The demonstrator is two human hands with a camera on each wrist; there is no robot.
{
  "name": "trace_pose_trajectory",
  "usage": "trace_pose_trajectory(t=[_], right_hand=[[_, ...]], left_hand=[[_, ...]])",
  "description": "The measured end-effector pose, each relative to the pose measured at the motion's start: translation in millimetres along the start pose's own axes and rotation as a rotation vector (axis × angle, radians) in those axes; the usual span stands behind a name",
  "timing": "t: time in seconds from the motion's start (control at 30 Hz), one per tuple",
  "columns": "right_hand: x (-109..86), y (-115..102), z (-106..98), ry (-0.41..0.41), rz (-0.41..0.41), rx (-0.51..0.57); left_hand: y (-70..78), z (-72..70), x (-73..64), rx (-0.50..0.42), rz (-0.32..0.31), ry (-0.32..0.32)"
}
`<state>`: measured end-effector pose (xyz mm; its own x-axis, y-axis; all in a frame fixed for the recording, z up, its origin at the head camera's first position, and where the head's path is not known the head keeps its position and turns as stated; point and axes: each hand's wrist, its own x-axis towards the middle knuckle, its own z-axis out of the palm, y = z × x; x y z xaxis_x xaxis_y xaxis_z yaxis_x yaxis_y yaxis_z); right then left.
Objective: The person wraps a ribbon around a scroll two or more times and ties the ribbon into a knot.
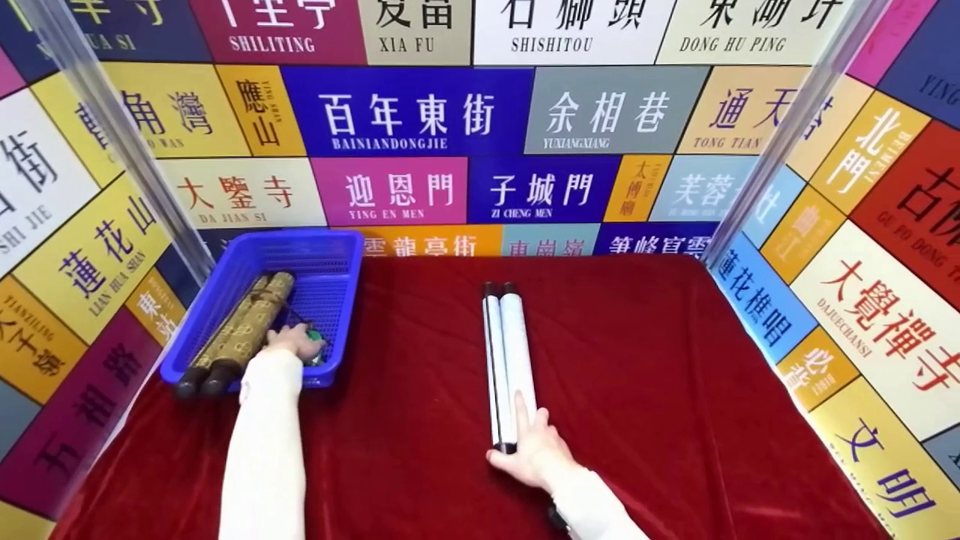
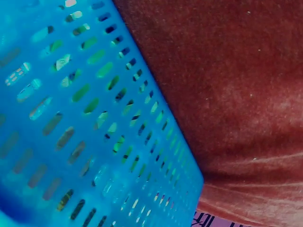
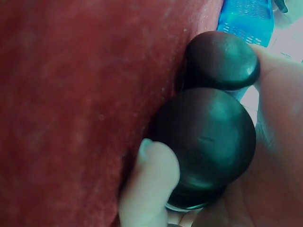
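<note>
A blue plastic basket (image 1: 349,300) stands at the left, with two gold-patterned scrolls (image 1: 244,319) leaning over its near rim. My left hand (image 1: 295,342) reaches into it beside the scrolls, fingertips down at a small green item (image 1: 316,339); what it holds I cannot tell. The left wrist view has only the basket's slotted wall (image 2: 118,109), with green showing through the slots. A white double-rolled scroll (image 1: 517,345) lies lengthwise on the cloth. My right hand (image 1: 536,452) holds its near end, thumb against a dark round knob (image 3: 208,137) and the index finger along the right roll.
Dark red velvet cloth (image 1: 637,390) covers the table. Upright panels of colourful place-name signs (image 1: 405,109) enclose the back and both sides, with clear posts (image 1: 780,127) at the corners. A dark band (image 1: 556,517) shows at the right wrist.
</note>
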<state>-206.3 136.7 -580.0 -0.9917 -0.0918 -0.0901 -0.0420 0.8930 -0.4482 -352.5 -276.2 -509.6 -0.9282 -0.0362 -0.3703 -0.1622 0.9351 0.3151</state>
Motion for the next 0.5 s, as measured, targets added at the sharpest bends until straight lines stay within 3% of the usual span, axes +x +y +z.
trace_pose_trajectory(t=[0.2, 0.4, 0.5], right_hand=[[-1.3, -0.5, 1.7, -0.001, -0.007, 0.009], [-2.1, 1.6, 2.3, -0.011, -0.010, 0.006], [-1.3, 1.6, 0.7, -0.006, -0.017, 0.012]], left_hand=[[-7.1, 2.7, 5.2, 0.069, 0.039, -0.048], [-9.6, 8.5, 5.2, -0.038, -0.052, -0.034], [-8.1, 7.4, 4.2, -0.032, -0.047, 0.007]])
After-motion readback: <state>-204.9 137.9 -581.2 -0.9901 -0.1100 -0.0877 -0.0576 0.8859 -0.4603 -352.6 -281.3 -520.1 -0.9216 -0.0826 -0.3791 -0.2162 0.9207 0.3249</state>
